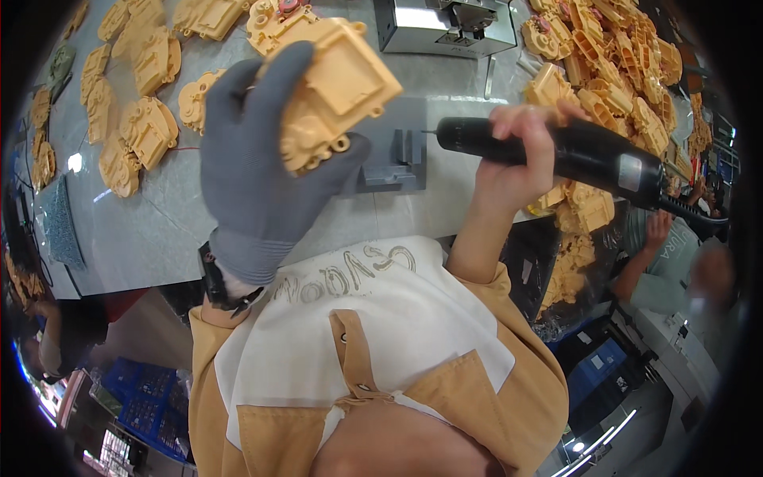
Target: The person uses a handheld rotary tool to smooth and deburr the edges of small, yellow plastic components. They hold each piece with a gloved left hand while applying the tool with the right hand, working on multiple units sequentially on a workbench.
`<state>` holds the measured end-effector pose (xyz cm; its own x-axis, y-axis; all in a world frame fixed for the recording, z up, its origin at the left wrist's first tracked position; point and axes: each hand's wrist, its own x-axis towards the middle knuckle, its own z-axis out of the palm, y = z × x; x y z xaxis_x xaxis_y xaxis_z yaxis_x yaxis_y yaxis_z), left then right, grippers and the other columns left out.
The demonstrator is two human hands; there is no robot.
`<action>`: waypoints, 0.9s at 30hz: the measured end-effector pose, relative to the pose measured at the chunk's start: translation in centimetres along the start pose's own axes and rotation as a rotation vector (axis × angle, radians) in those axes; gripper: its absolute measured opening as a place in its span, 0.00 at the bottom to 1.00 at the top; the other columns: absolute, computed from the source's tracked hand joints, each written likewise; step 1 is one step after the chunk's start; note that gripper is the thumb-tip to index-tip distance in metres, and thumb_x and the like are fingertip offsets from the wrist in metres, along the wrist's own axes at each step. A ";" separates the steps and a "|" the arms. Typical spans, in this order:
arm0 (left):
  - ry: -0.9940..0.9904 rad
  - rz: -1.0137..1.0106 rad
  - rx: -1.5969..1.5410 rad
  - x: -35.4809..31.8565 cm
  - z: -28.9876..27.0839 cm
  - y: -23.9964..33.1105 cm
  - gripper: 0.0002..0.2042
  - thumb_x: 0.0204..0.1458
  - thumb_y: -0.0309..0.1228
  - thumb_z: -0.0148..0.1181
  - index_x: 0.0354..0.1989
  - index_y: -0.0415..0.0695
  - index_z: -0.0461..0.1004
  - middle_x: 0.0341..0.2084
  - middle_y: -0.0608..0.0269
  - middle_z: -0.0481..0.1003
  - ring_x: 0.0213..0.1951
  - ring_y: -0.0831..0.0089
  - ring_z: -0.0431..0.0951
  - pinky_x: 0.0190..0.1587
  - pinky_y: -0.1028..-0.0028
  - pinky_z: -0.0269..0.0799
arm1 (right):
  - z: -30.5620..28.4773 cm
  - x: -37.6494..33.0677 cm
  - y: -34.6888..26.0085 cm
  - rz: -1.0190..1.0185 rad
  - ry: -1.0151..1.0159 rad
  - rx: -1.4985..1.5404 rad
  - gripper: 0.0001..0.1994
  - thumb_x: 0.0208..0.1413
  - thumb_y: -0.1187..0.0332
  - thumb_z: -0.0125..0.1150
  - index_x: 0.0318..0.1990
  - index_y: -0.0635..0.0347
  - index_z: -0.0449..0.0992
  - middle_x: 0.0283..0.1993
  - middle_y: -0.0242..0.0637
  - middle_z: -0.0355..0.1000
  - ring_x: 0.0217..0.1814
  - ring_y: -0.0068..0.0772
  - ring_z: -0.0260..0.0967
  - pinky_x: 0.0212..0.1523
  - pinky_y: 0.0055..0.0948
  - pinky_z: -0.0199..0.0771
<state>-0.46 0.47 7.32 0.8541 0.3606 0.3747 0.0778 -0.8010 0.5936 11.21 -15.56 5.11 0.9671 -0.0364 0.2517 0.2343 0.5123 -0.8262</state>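
Observation:
In a grey glove, my left hand (258,151) grips an orange-yellow moulded plastic housing (338,79), lifted above the table. The housing has a rectangular recess on its upper face and small ring-shaped lugs along its lower edge. My bare right hand (524,147) is wrapped round a black electric screwdriver (588,155), held level. Its thin bit points left, and a coiled cord leaves its right end. Between the two hands a dark grey fixture block (391,163) with upright posts stands on the table; the screwdriver's tip is close to its right side.
Several similar housings (147,131) lie at the left of the grey table (171,246). A large heap of them (628,71) covers the right. At the back stands a metal box-shaped device (445,28). Another person (675,270) is at the right, beyond a bag of parts (568,262).

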 end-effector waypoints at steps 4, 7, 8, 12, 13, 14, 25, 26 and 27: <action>-0.252 0.072 0.206 -1.0 1.5 0.2 0.27 0.35 0.37 0.65 0.49 0.51 0.66 0.43 0.56 0.64 0.43 0.59 0.67 0.43 0.65 0.66 | -0.6 -0.3 -0.4 0.013 -0.001 0.018 0.18 0.42 0.80 0.50 0.44 0.65 0.59 0.20 0.35 0.61 0.16 0.26 0.58 0.25 0.30 0.64; -0.397 0.134 0.133 -0.9 1.7 -0.3 0.28 0.33 0.35 0.65 0.48 0.52 0.66 0.43 0.57 0.63 0.42 0.60 0.66 0.43 0.65 0.65 | -1.3 0.0 -1.0 -0.007 -0.018 0.024 0.18 0.42 0.79 0.50 0.44 0.64 0.59 0.20 0.35 0.61 0.16 0.26 0.58 0.25 0.30 0.64; -0.422 0.139 0.088 -0.7 1.6 -0.3 0.28 0.34 0.34 0.65 0.49 0.52 0.65 0.43 0.57 0.63 0.42 0.60 0.66 0.43 0.65 0.65 | -1.3 -0.1 -1.0 -0.004 -0.011 0.029 0.18 0.42 0.79 0.50 0.45 0.65 0.59 0.19 0.34 0.60 0.16 0.26 0.58 0.25 0.30 0.64; -0.457 0.028 -0.247 -0.4 2.3 -1.4 0.27 0.34 0.28 0.63 0.49 0.53 0.65 0.43 0.55 0.63 0.43 0.58 0.67 0.45 0.66 0.65 | -1.3 -0.4 -0.9 0.033 0.000 0.006 0.18 0.42 0.79 0.50 0.45 0.64 0.59 0.19 0.34 0.60 0.16 0.26 0.58 0.26 0.30 0.64; -0.445 0.004 -0.260 -0.3 2.3 -1.5 0.27 0.35 0.27 0.61 0.49 0.51 0.64 0.43 0.55 0.63 0.43 0.59 0.67 0.46 0.67 0.65 | -1.3 -0.4 -1.0 0.034 0.004 0.002 0.18 0.42 0.79 0.50 0.45 0.64 0.59 0.19 0.34 0.60 0.16 0.26 0.58 0.26 0.30 0.64; -0.433 -0.020 -0.274 -0.3 2.4 -1.5 0.26 0.35 0.25 0.60 0.49 0.49 0.64 0.42 0.55 0.63 0.43 0.60 0.68 0.47 0.68 0.64 | -1.3 -0.4 -1.0 0.034 0.009 -0.002 0.18 0.43 0.79 0.49 0.45 0.64 0.59 0.19 0.34 0.60 0.16 0.26 0.58 0.26 0.30 0.64; -0.386 0.024 -0.480 0.0 2.4 -3.4 0.22 0.37 0.26 0.45 0.46 0.42 0.66 0.41 0.54 0.66 0.42 0.60 0.68 0.48 0.67 0.63 | -1.7 -0.6 -1.5 0.048 0.006 0.003 0.18 0.43 0.78 0.50 0.44 0.64 0.59 0.19 0.34 0.60 0.17 0.26 0.58 0.27 0.31 0.64; -0.408 0.107 -0.331 0.3 2.3 -3.3 0.22 0.38 0.27 0.45 0.47 0.41 0.66 0.43 0.52 0.65 0.45 0.58 0.66 0.50 0.66 0.61 | -1.8 -0.7 -1.5 0.049 0.004 -0.006 0.18 0.43 0.77 0.50 0.44 0.64 0.59 0.19 0.34 0.60 0.17 0.26 0.58 0.27 0.31 0.64; -0.427 0.190 -0.181 0.9 2.0 -3.1 0.23 0.38 0.27 0.45 0.48 0.40 0.65 0.46 0.50 0.64 0.48 0.56 0.64 0.52 0.65 0.58 | -1.8 -0.7 -1.4 0.050 0.009 -0.004 0.18 0.43 0.77 0.50 0.44 0.64 0.59 0.19 0.34 0.60 0.17 0.26 0.58 0.27 0.31 0.64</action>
<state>1.08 2.34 4.37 0.9816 -0.0416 0.1863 -0.1581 -0.7239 0.6715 10.37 -17.81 5.15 0.9785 -0.0188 0.2053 0.1859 0.5104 -0.8396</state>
